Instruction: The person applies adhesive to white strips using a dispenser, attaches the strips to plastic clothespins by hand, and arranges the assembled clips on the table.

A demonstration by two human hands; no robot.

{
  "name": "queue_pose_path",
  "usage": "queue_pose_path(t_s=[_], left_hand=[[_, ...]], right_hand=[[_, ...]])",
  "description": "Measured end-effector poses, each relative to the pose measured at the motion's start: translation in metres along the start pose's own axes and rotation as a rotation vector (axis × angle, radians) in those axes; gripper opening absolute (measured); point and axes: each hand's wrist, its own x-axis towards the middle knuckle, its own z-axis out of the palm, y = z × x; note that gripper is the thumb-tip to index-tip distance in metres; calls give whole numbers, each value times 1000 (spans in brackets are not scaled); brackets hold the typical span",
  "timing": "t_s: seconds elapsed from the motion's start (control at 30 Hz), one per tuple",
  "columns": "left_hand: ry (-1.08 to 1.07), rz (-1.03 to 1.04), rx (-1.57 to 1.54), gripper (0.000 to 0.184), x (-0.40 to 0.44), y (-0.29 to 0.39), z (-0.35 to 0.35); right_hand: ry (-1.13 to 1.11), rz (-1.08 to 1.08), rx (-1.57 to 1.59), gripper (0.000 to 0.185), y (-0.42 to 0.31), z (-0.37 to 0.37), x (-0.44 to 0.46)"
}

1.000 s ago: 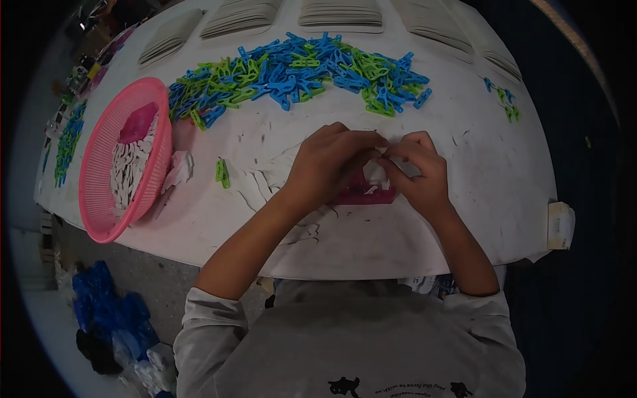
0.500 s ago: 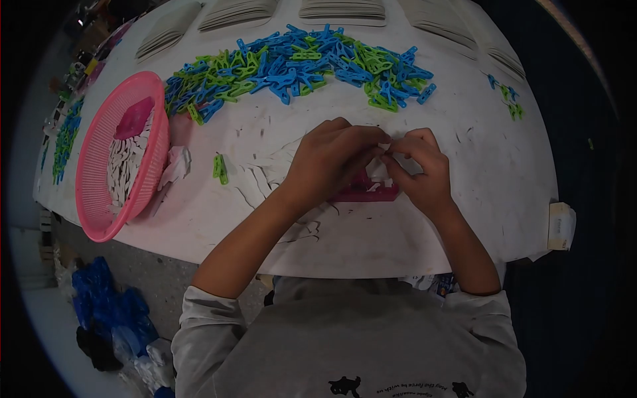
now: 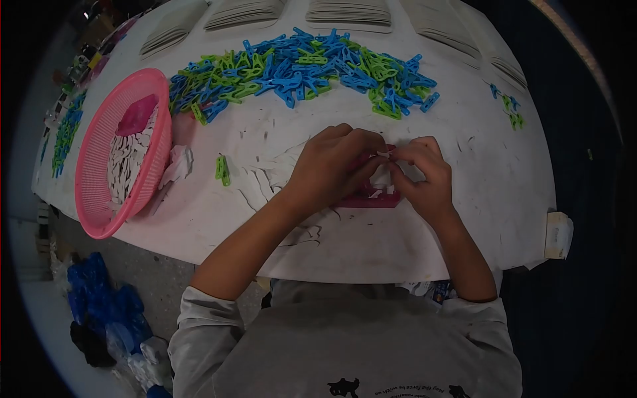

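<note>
Over a small magenta tray [image 3: 368, 202], my left hand [image 3: 335, 166] and my right hand [image 3: 428, 176] meet at the fingertips. Both are closed in a pinch on a small white piece [image 3: 383, 154], mostly hidden by the fingers; its kind I cannot make out. More small white bits [image 3: 379, 193] lie in the tray, partly covered by my left hand. Beside that hand, thin white strips [image 3: 260, 184] are spread on the table. A green clothespin [image 3: 222, 170] lies farther left, apart from both hands.
A long heap of blue and green clothespins [image 3: 292, 69] curves across the table. At left, a pink basket [image 3: 81, 166] holds white strips and a magenta container [image 3: 137, 114]. Stacks of grey card [image 3: 348, 13] line the far edge. A small box [image 3: 559, 235] sits by the right edge.
My fingertips have come down slightly toward the tray, still pinching the white piece. More of the tray's far rim shows between my hands. The whole view has shifted a little.
</note>
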Motion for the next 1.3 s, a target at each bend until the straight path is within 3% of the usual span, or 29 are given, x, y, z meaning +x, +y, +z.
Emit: queue_pose_path(t_s=[0.33, 0.53, 0.8, 1.0, 1.3], left_hand=[[-87, -203, -101, 28, 0, 1, -6], [-122, -116, -58, 31, 3, -1, -11], [-133, -109, -19, 19, 2, -7, -14], [-159, -30, -11, 27, 2, -11, -16], [-192, -7, 82, 26, 2, -15, -17]], right_hand=[[35, -12, 0, 25, 1, 2, 0], [29, -50, -24, 22, 2, 1, 0], [-4, -94, -71, 21, 2, -1, 1], [-11, -102, -92, 24, 3, -1, 2], [-75, -104, -108, 26, 8, -6, 3]])
